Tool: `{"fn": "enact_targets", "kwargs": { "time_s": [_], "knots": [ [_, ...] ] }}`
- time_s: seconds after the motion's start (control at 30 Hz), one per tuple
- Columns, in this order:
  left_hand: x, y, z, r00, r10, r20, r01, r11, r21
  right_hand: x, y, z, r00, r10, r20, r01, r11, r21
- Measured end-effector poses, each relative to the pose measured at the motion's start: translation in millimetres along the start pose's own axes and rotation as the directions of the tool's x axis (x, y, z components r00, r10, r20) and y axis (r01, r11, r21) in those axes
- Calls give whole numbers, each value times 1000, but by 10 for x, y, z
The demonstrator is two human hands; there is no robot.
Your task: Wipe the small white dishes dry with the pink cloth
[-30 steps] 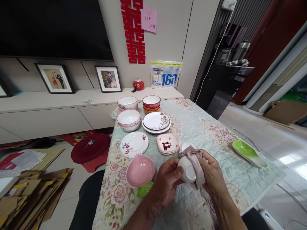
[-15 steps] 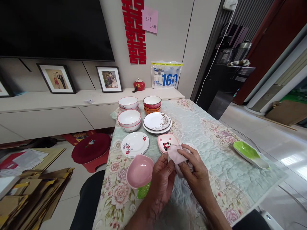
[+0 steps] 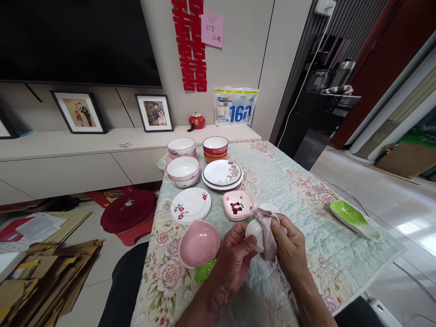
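Observation:
My left hand [image 3: 238,254] grips a small white rounded dish [image 3: 255,235] by its left side. A pinkish cloth [image 3: 268,231] lies over the dish's right side, pinched in my right hand [image 3: 289,247]. Just beyond my hands, a white dish [image 3: 269,208] on the table is partly hidden. The square pink-rimmed plates with a cartoon figure [image 3: 238,204] sit to its left. A pink bowl [image 3: 199,244] with a green leaf-shaped handle [image 3: 205,270] rests left of my left hand.
Flowered white plates [image 3: 191,205], brown-patterned plates [image 3: 222,173], red-rimmed white bowls [image 3: 183,169] and red and orange bowls [image 3: 215,147] stand farther back on the tablecloth [image 3: 299,204]. A green dish [image 3: 352,218] lies at the right. A red stool [image 3: 127,211] stands left of the table.
The cloth has shifted right with my right hand, uncovering the white dish in my left hand. More of the square plate and of the white dish behind my hands now shows.

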State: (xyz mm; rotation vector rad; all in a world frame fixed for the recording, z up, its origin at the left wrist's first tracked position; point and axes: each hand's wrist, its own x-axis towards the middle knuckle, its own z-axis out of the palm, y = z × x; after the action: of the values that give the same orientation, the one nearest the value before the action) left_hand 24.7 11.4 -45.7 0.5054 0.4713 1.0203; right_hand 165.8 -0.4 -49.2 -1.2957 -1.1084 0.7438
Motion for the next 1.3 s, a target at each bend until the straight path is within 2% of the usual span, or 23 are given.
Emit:
{"fn": "enact_targets", "kwargs": {
  "time_s": [0.07, 0.13, 0.23, 0.33, 0.47, 0.6, 0.7, 0.8, 0.9, 0.97, 1.03, 1.1, 1.2, 1.3],
  "knots": [
    [6, -9, -12, 999, 27, 19, -27, 1000, -1, -3, 21, 16, 989, 147, 8, -147, 980, 131],
    [14, -5, -20, 998, 53, 31, -53, 999, -13, -8, 10, 50, 974, 220, 44, -224, 942, 251],
    [28, 27, -19, 997, 79, 8, -78, 994, -81, -19, -52, 117, 955, 268, 131, -298, 864, 405],
    [29, 65, -6, 997, 79, -12, -79, 984, -156, -25, -105, 146, 936, 294, 194, -351, 813, 464],
    [3, 66, -4, 1000, -6, 12, 8, 987, -163, -9, -103, 60, 934, 322, 155, -356, 804, 477],
    [-21, 27, -8, 993, -109, 51, 114, 989, -92, 21, -56, -58, 944, 317, 96, -328, 859, 393],
    [-20, 0, 4, 994, -94, 57, 97, 994, -52, 26, -14, -82, 972, 235, 18, -233, 946, 227],
    [0, 1, 12, 1000, -8, 20, 9, 998, -66, 12, 21, -31, 998, 9, -66, -11, 1000, -25],
    [28, 36, 5, 997, 68, -32, -71, 993, -94, -14, 52, 75, 966, -257, 23, 257, 951, -174],
    [43, 65, -3, 992, 110, -67, -118, 986, -115, -33, 68, 146, 936, -340, 92, 352, 911, -215],
    [51, 82, -4, 986, 137, -95, -148, 981, -129, -47, 73, 190, 933, -341, 115, 360, 900, -246],
    [48, 78, 2, 986, 134, -98, -146, 981, -127, -52, 61, 190, 953, -281, 118, 302, 921, -245],
    [27, 46, 20, 995, 91, -42, -95, 992, -87, -39, 26, 120, 982, -165, 90, 180, 961, -210],
    [2, 15, 30, 999, 36, 0, -36, 999, -29, -19, -8, 34, 985, -163, 50, 170, 962, -214]
  ]
}}
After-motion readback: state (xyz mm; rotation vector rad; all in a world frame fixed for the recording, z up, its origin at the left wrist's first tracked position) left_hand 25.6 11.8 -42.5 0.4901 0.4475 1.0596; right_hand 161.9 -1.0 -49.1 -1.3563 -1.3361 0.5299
